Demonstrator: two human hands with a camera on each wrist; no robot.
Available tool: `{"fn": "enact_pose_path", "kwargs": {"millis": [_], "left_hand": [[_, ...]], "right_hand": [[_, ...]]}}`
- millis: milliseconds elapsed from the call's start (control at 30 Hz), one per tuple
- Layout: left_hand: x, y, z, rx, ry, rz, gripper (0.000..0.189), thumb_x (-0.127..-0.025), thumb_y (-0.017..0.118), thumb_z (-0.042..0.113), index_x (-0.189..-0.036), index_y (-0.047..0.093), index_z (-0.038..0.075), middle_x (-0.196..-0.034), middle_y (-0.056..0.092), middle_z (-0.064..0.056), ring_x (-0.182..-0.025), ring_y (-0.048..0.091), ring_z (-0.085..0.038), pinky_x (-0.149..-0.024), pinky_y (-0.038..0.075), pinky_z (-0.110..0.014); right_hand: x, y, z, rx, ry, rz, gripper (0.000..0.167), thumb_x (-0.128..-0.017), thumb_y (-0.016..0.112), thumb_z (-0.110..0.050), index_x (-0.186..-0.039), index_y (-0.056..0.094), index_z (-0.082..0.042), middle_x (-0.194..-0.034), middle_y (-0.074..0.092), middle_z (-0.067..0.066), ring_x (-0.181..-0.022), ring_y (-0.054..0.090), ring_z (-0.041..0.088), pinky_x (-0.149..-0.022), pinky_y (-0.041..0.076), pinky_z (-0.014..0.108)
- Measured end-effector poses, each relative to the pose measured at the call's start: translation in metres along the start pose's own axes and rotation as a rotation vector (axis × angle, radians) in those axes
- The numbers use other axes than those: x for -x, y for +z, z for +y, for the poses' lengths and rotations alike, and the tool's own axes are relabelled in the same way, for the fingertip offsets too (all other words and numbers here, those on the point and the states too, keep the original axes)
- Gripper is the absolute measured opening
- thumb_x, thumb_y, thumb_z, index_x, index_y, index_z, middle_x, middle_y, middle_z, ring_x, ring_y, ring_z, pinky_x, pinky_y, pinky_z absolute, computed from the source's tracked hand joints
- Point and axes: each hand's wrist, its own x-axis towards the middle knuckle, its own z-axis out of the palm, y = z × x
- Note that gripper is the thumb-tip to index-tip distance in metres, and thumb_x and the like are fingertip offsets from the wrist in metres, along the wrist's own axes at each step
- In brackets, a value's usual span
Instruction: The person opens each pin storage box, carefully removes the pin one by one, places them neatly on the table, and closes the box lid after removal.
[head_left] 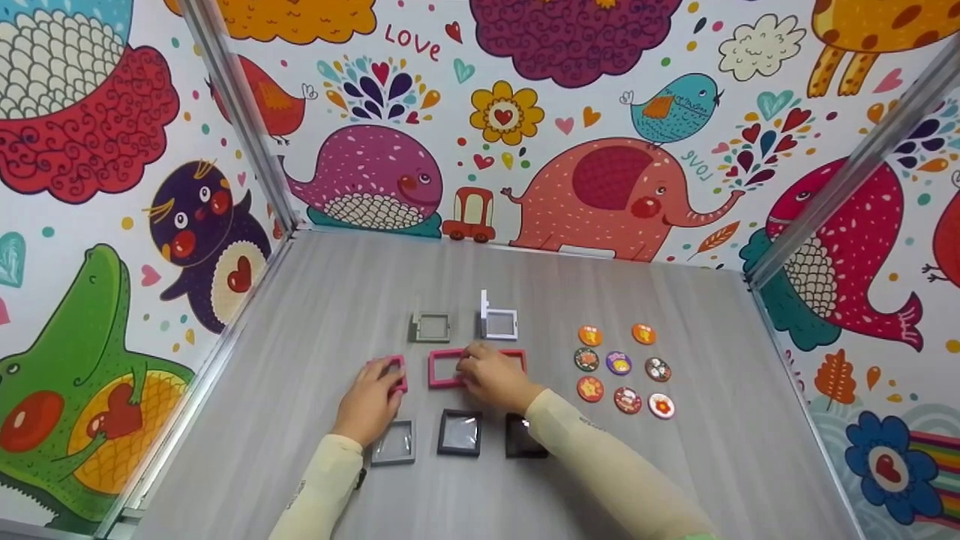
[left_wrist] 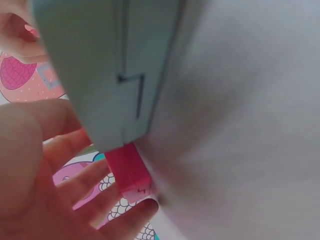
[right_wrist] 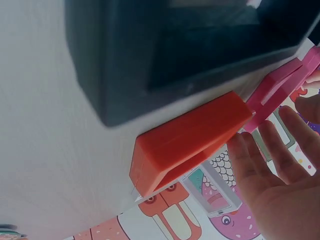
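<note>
My left hand (head_left: 367,401) grips a small pink frame case (head_left: 401,381), thumb on the near side and fingers along the far side. In the left wrist view this pink case (left_wrist: 127,172) stands among the spread fingers. My right hand (head_left: 495,375) pinches the right end of a middle pink frame case (head_left: 433,370). Beside it, partly covered by this hand, lies a red frame case (head_left: 517,353). In the right wrist view the red case (right_wrist: 190,135) sits close to the outer fingertips, and the middle pink case (right_wrist: 272,90) meets the other fingers.
Nearer me are a grey case (head_left: 396,460), a black case (head_left: 459,433) and another black case (head_left: 521,442) partly under the right sleeve. Behind stand an opened grey-green case (head_left: 433,327) and a white case (head_left: 499,325) with its lid upright. Several round badges (head_left: 619,363) lie right.
</note>
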Motion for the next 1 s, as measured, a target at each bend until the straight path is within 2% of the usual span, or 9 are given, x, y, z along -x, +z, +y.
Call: {"fn": "enact_pose_path", "kwargs": {"millis": [233, 367, 500, 600, 733, 867, 1000], "left_hand": [[-0.001, -0.003, 0.003, -0.01, 0.007, -0.007, 0.037, -0.098, 0.08, 0.011, -0.133, 0.075, 0.001, -0.149, 0.06, -0.022, -0.14, 0.052, -0.046, -0.114, 0.047, -0.061], [-0.01, -0.007, 0.005, -0.045, 0.031, -0.01, 0.033, -0.098, 0.08, 0.013, -0.128, 0.077, -0.001, -0.141, 0.064, -0.024, -0.132, 0.058, -0.046, -0.109, 0.05, -0.061], [-0.026, -0.015, 0.01, -0.06, 0.008, -0.014, 0.03, -0.099, 0.077, 0.013, -0.124, 0.075, -0.005, -0.132, 0.067, -0.025, -0.122, 0.063, -0.047, -0.104, 0.054, -0.06], [-0.044, -0.02, 0.017, -0.037, 0.001, 0.023, 0.036, -0.101, 0.076, 0.011, -0.13, 0.068, -0.009, -0.129, 0.066, -0.026, -0.119, 0.064, -0.047, -0.104, 0.054, -0.059], [-0.071, -0.023, 0.026, -0.008, 0.041, 0.083, 0.043, -0.103, 0.072, 0.009, -0.14, 0.062, -0.011, -0.13, 0.064, -0.027, -0.122, 0.062, -0.046, -0.106, 0.053, -0.058], [-0.088, -0.023, 0.031, -0.014, 0.058, 0.074, 0.039, -0.106, 0.069, 0.009, -0.141, 0.064, -0.009, -0.135, 0.064, -0.024, -0.128, 0.06, -0.043, -0.109, 0.052, -0.055], [-0.095, -0.017, 0.033, 0.0, 0.053, 0.041, 0.035, -0.106, 0.067, 0.007, -0.136, 0.068, -0.009, -0.136, 0.066, -0.022, -0.13, 0.06, -0.041, -0.111, 0.051, -0.053]], "right_hand": [[-0.002, 0.002, -0.002, -0.005, 0.062, -0.057, 0.011, -0.102, 0.077, -0.016, -0.112, 0.079, -0.012, -0.111, 0.066, 0.002, -0.105, 0.064, 0.02, -0.089, 0.06, 0.033], [-0.005, 0.003, -0.003, -0.007, 0.087, -0.091, 0.012, -0.103, 0.075, -0.016, -0.114, 0.078, -0.011, -0.107, 0.063, 0.001, -0.1, 0.063, 0.018, -0.087, 0.059, 0.032], [-0.005, 0.004, -0.003, -0.006, 0.085, -0.094, 0.013, -0.103, 0.076, -0.015, -0.115, 0.078, -0.011, -0.106, 0.063, 0.001, -0.099, 0.064, 0.016, -0.088, 0.059, 0.031], [-0.004, 0.004, -0.002, -0.014, 0.082, -0.09, 0.014, -0.101, 0.077, -0.013, -0.115, 0.078, -0.01, -0.107, 0.064, 0.001, -0.099, 0.065, 0.017, -0.088, 0.059, 0.03], [-0.004, 0.002, -0.002, -0.032, 0.08, -0.081, 0.015, -0.1, 0.078, -0.01, -0.114, 0.078, -0.009, -0.106, 0.065, 0.002, -0.098, 0.066, 0.017, -0.088, 0.06, 0.03], [-0.004, 0.001, -0.002, -0.052, 0.088, -0.089, 0.018, -0.099, 0.078, -0.008, -0.117, 0.079, -0.008, -0.107, 0.066, 0.002, -0.099, 0.067, 0.016, -0.088, 0.06, 0.03], [-0.004, 0.003, -0.002, -0.049, 0.088, -0.088, 0.02, -0.098, 0.078, -0.006, -0.117, 0.079, -0.008, -0.107, 0.067, 0.001, -0.097, 0.067, 0.015, -0.087, 0.06, 0.028]]}}
